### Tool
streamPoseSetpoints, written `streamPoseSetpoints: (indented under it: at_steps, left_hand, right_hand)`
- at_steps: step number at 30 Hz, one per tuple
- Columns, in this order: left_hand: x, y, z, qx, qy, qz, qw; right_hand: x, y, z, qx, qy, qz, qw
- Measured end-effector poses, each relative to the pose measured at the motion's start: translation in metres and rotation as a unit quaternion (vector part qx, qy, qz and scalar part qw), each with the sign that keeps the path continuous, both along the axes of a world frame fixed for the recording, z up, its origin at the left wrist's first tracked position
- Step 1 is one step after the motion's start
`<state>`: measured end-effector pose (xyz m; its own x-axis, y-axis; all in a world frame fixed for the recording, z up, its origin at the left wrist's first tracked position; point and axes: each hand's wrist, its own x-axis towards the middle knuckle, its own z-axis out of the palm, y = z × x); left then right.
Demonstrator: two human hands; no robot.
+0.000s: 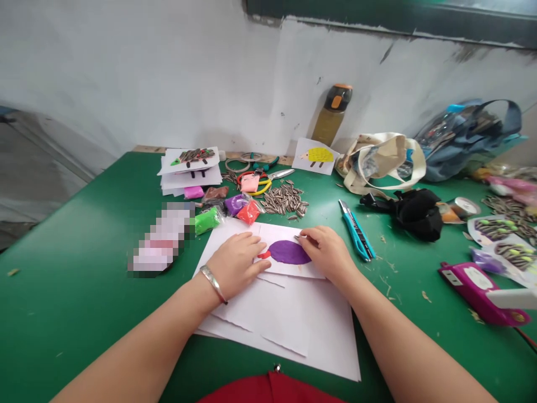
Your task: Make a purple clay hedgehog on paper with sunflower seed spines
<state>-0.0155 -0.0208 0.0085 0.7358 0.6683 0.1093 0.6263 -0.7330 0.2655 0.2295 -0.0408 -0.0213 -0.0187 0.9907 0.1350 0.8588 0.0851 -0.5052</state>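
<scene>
Green covers the table (84, 235), and near its left part lies an object (161, 240) blurred past telling. Behind it, a stack of papers (191, 179) bears on top a picture (174, 167) set with seeds. Just right of the stack, packets (207, 220) in pink, brown, black, green, purple and red crowd together.

The left hand (237, 260), a silver bracelet (213, 284) at its wrist, rests open, palm down, its fingers loosely spread over the left part of a white card (289, 232). The card lies on larger sheets (268, 308) in front of the person. Beside the left fingertips is a small red piece (264, 254), touching the left end of a flat purple oval (289, 252) on the card. Behind the card lie scissors (281, 174) and loose seeds (284, 200).

The right hand (325, 249) is at the oval's upper right, thumb and forefinger pinched on a small dark bit (297, 237), apparently a seed.

Farther back, a yellow-bodied picture (319, 155) leans near a bottle (332, 117). Rightward come a blue cutter (356, 230), a cream bag (381, 159), a black bundle (417, 215), a blue bag (457, 145), a magenta device (480, 291) and seed-covered cards (509, 252).
</scene>
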Motion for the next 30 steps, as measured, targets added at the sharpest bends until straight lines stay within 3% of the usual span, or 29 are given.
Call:
streamPoseSetpoints:
  at_steps: [4,7,11,14,20,24,30]
  left_hand:
    - [-0.013,0.016,0.008,0.084,-0.047,0.09,0.991]
    - [-0.022,0.047,0.021,0.106,0.014,0.199,0.974]
    - [-0.027,0.088,0.025,0.088,0.116,0.279,0.949]
    - [-0.03,0.104,0.011,0.073,0.128,0.286,0.947]
    - [-0.039,0.106,-0.021,0.082,0.092,0.268,0.955]
    - [-0.042,0.106,-0.026,0.084,0.071,0.276,0.955]
    - [-0.041,0.104,-0.019,0.094,0.032,0.29,0.952]
  right_hand:
    - [0.001,0.0,0.0,0.009,0.011,0.003,1.0]
    - [0.001,0.0,0.0,0.013,0.008,0.011,1.0]
    - [0.002,-0.001,0.0,0.016,0.004,0.019,1.0]
    - [0.003,-0.002,0.0,0.025,0.006,0.026,0.999]
    - [0.003,-0.002,-0.001,0.017,0.001,0.027,0.999]
    - [0.002,-0.001,-0.002,0.017,0.001,0.024,1.0]
    - [0.001,-0.001,-0.002,0.031,-0.002,0.033,0.999]
